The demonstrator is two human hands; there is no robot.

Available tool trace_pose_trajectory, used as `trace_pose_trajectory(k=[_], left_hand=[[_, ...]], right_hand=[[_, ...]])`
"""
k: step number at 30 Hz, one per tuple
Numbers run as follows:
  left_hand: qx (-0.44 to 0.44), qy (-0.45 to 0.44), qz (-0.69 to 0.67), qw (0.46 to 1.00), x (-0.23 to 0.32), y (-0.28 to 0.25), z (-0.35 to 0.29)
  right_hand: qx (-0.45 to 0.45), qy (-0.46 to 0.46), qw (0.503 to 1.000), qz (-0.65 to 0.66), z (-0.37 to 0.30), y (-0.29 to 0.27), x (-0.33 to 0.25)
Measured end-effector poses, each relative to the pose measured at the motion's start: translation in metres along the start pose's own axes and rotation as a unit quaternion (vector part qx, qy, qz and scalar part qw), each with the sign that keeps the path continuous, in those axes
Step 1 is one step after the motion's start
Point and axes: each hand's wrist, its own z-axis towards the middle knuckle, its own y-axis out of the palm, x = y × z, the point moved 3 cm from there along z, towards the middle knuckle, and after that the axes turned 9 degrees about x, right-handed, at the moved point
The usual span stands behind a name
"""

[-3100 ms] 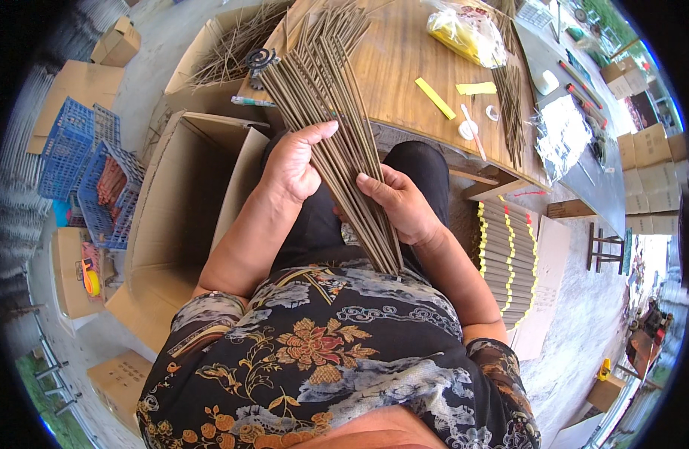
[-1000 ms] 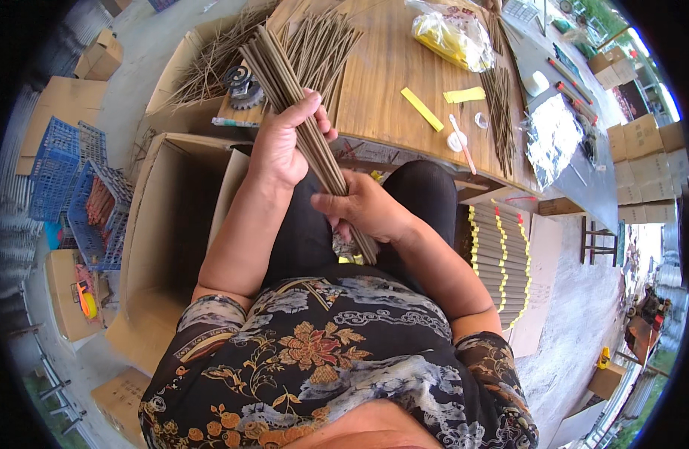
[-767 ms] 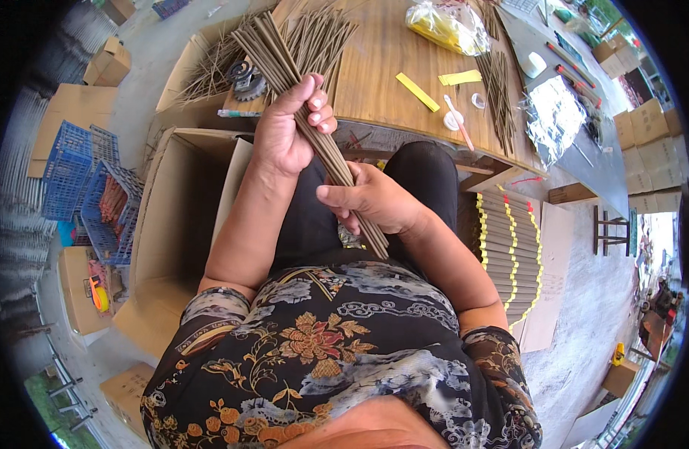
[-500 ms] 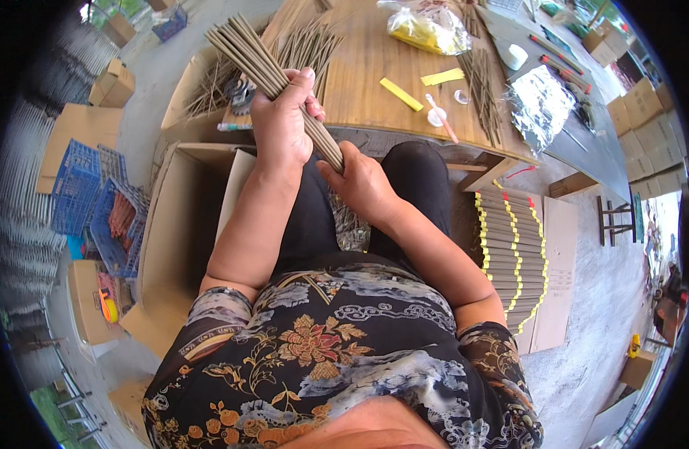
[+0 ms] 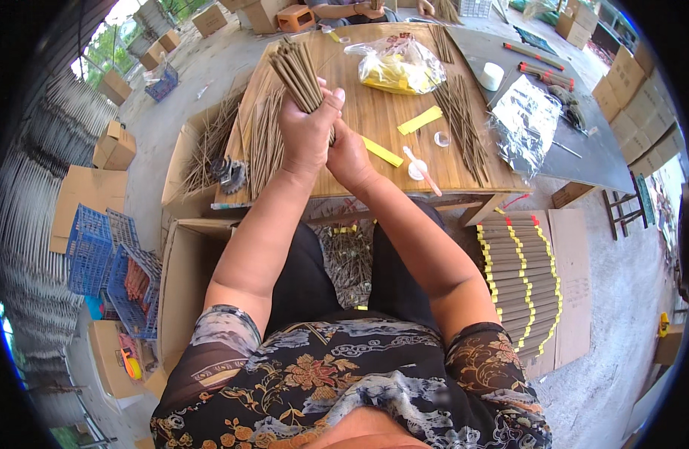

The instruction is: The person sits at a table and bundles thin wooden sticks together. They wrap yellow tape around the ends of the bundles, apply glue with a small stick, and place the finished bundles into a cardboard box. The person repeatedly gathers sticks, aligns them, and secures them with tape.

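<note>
A bundle of thin brown sticks (image 5: pixel 295 73) is held up over the near part of the wooden table (image 5: pixel 325 168). My left hand (image 5: pixel 307 133) is wrapped round its middle, with the upper ends fanning out above the fist. Close against it, my right hand (image 5: pixel 349 157) is closed round the lower end, whose tip is mostly hidden. Loose brown sticks (image 5: pixel 263 142) lie on the table to the left. Yellow paper strips (image 5: pixel 382 152) and a small white dish (image 5: pixel 417 170) with a pinkish stick across it lie to the right.
Beyond the hands sits a clear plastic bag (image 5: pixel 397 67) with yellow contents. Yellow-banded stick bundles (image 5: pixel 518 284) lie on cardboard at the right. An open carton (image 5: pixel 181 288) and blue crates (image 5: pixel 90 251) stand left. Across the table a co-worker's hand (image 5: pixel 370 9) holds sticks.
Both hands and the bundle have moved farther out over the table. The bundle is more upright, and my right hand has come up close to my left. The view has tilted upward.
</note>
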Motion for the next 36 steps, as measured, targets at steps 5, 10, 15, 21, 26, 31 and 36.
trace_pose_trajectory(k=[5, 10, 15, 21, 26, 31, 36], left_hand=[[0.025, 0.018, 0.052, 0.998, -0.025, -0.005, 0.004], [0.041, 0.005, 0.035, 0.999, -0.015, -0.006, 0.002], [-0.073, -0.223, -0.128, 0.964, 0.021, -0.018, -0.001], [-0.056, -0.302, -0.15, 0.94, 0.026, -0.033, -0.03], [-0.037, -0.312, -0.2, 0.928, 0.045, -0.033, -0.05], [-0.035, -0.315, -0.185, 0.93, 0.049, -0.045, -0.063], [0.036, -0.232, -0.109, 0.966, 0.062, -0.045, -0.068]], right_hand=[[0.01, -0.001, 1.0, 0.022, -0.001, 0.011, 0.03], [-0.003, -0.017, 0.999, 0.03, -0.006, 0.014, 0.03], [-0.192, 0.114, 0.958, 0.18, -0.035, -0.006, -0.021], [-0.239, 0.281, 0.912, 0.18, -0.081, -0.021, -0.055], [-0.229, 0.231, 0.929, 0.178, -0.1, -0.022, -0.068], [-0.261, 0.288, 0.896, 0.214, -0.119, -0.026, -0.078], [-0.164, 0.133, 0.976, 0.052, -0.125, -0.024, -0.075]])
